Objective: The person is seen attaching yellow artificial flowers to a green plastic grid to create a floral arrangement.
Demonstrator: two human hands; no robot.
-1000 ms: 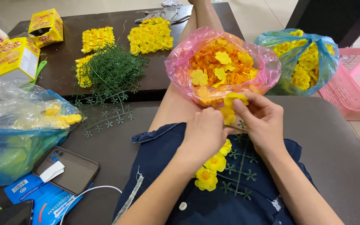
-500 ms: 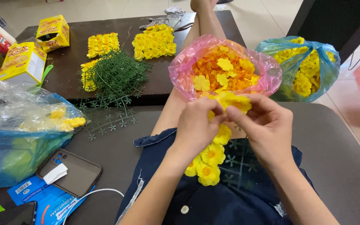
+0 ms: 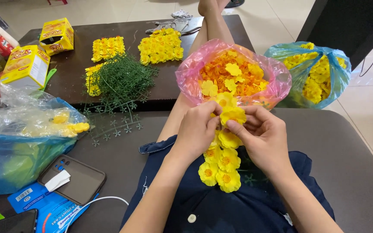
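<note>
both hands, left hand [image 3: 197,129] and right hand [image 3: 262,138], pinch a bright yellow fabric flower [image 3: 232,114] atop a hanging flower strip [image 3: 221,166], just before the pink bag [image 3: 234,77].

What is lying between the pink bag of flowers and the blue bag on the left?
In the head view, a pile of green plastic stems lies between the pink bag and the blue bag.
</note>
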